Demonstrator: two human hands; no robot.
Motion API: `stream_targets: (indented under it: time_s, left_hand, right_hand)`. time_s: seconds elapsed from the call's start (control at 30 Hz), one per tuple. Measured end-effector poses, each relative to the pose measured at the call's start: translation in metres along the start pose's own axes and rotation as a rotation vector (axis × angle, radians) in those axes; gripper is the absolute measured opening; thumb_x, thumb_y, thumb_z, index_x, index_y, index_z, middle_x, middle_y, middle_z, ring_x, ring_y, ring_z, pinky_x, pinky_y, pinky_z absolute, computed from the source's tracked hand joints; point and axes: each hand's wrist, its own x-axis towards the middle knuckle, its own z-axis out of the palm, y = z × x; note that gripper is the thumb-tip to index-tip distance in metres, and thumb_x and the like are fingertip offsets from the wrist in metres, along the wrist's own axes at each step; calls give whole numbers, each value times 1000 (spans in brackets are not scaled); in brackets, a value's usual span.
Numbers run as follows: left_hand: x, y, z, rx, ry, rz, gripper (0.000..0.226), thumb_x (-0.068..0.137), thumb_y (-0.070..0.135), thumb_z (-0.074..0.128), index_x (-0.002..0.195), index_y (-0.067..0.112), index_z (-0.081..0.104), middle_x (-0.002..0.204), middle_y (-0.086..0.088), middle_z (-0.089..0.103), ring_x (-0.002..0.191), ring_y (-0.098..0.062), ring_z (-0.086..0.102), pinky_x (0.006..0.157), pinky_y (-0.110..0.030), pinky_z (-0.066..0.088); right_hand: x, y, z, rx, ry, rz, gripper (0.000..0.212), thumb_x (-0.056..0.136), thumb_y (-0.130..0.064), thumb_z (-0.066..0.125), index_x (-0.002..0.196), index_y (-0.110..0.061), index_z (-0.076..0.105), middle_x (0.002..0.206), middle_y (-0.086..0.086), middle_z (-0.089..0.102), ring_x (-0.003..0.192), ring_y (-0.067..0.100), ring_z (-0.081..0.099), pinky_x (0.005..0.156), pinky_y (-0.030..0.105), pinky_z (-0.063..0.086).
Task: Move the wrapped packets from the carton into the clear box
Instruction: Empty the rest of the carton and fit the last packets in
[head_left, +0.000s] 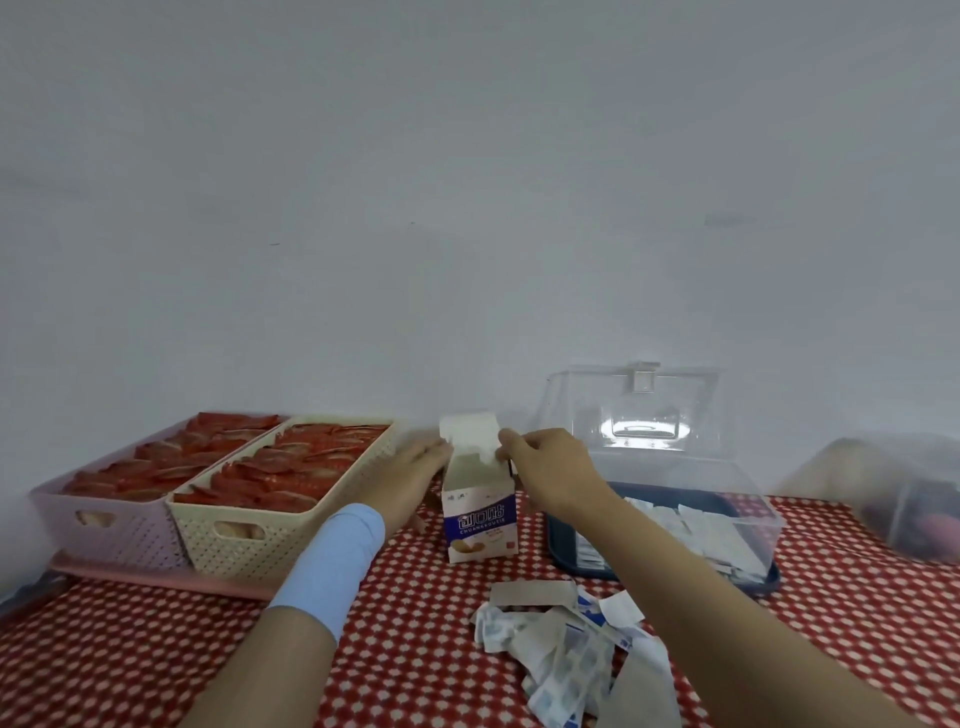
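A small white and blue carton (482, 522) stands upright in the middle of the table, its top flaps open. A bundle of white wrapped packets (469, 434) sticks up out of it. My right hand (545, 467) pinches the bundle at its right edge. My left hand (410, 475) grips the carton's left side near the top. The clear box (748, 499) sits just right of the carton with its lid raised, and several white packets (691, 525) lie inside it.
Two baskets of red packets, one pink (98, 519) and one cream (291, 525), stand at the left. A heap of loose wrappers and paper scraps (566, 654) lies near the front. A frosted container (904, 493) is at the far right. A red patterned cloth (156, 660) covers the table.
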Motion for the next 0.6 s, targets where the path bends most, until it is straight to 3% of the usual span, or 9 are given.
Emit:
stream_targets:
  time_s: [0.1, 0.2, 0.23, 0.3, 0.37, 0.43, 0.5, 0.6]
  left_hand:
    - [12, 3, 5, 13, -31, 32, 53, 93, 34, 60, 143, 30, 43, 135, 11, 57, 112, -13, 58, 71, -27, 46]
    - [24, 0, 9, -27, -23, 19, 60, 85, 19, 69, 139, 27, 44, 126, 5, 65, 108, -13, 61, 87, -31, 49]
    - [26, 0, 10, -45, -12, 19, 65, 84, 15, 70, 141, 26, 41, 124, 3, 64, 107, -14, 61, 85, -30, 49]
    - [29, 0, 11, -67, -3, 39, 75, 83, 9, 71, 148, 23, 34, 130, 0, 60, 109, -15, 59, 80, -26, 47]
    - [32, -3, 12, -110, -12, 65, 78, 83, 7, 72, 149, 20, 35, 136, 1, 57, 114, -16, 59, 91, -32, 49]
    - [35, -7, 10, -154, -15, 95, 61, 82, 4, 73, 136, 22, 52, 126, 3, 64, 111, -16, 62, 98, -37, 50]
    - [33, -10, 7, -191, -6, 137, 42, 83, 4, 73, 117, 26, 63, 117, 3, 69, 106, -14, 66, 92, -34, 54]
    - [27, -11, 1, -157, -34, 191, 32, 87, 10, 71, 111, 30, 66, 113, 5, 71, 99, -12, 68, 76, -21, 55]
  right_hand:
    - [7, 3, 1, -147, -59, -62, 30, 101, -28, 53, 102, -7, 75, 100, 6, 73, 80, 16, 66, 71, 29, 59]
    - [15, 2, -1, -202, -75, -80, 19, 95, -21, 64, 109, -13, 74, 114, 2, 70, 81, 5, 57, 62, 12, 47]
    - [17, 1, -1, -201, -72, -76, 26, 92, -20, 68, 118, -14, 69, 121, 2, 66, 87, 6, 56, 61, 11, 44]
    - [22, 2, -1, -167, -71, -57, 61, 87, -18, 75, 141, -15, 48, 131, 3, 58, 102, 13, 55, 68, 15, 44]
    - [26, 2, -1, -65, -83, -31, 86, 82, -12, 77, 151, -15, 27, 124, 4, 56, 107, 19, 56, 71, 21, 48]
    - [30, 3, 1, 25, -98, -29, 92, 80, -6, 77, 152, -15, 21, 112, 1, 55, 100, 18, 58, 65, 20, 50]
    - [33, 6, 3, 63, -79, -54, 85, 78, -2, 77, 149, -17, 33, 116, 0, 61, 100, 17, 62, 64, 19, 51]
    - [36, 11, 5, 23, -21, -137, 36, 80, -5, 76, 112, -20, 68, 102, -4, 69, 89, 11, 66, 66, 17, 55]
